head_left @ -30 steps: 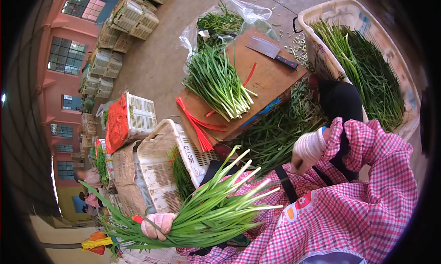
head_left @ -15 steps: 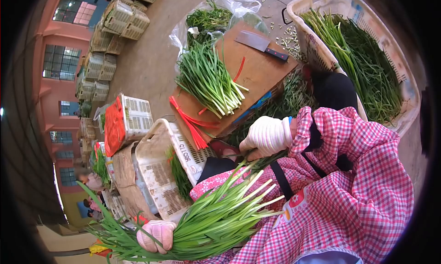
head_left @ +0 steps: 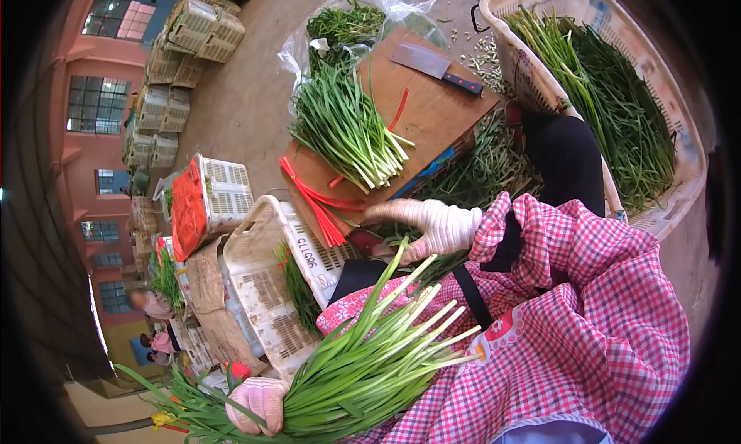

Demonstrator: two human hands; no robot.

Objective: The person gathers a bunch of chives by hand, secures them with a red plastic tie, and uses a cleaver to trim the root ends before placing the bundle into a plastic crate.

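floor: bare concrete point(head_left: 247, 96) | building: pink wall, gridded windows point(head_left: 96, 104) | light: daylight

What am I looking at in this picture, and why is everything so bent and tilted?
It comes from a camera worn on a person's head, looking down at their own two gloved hands; the wide lens bends the edges. The left hand grips a bunch of green onions lying across the lap, over a pink checked apron. The right hand reaches out, open and holding nothing, towards a bundle of red ties at the edge of a wooden board. On that board lie another pile of green onions and a cleaver. White plastic baskets stand around; the large one at upper right holds more greens. Other people show small at lower left.
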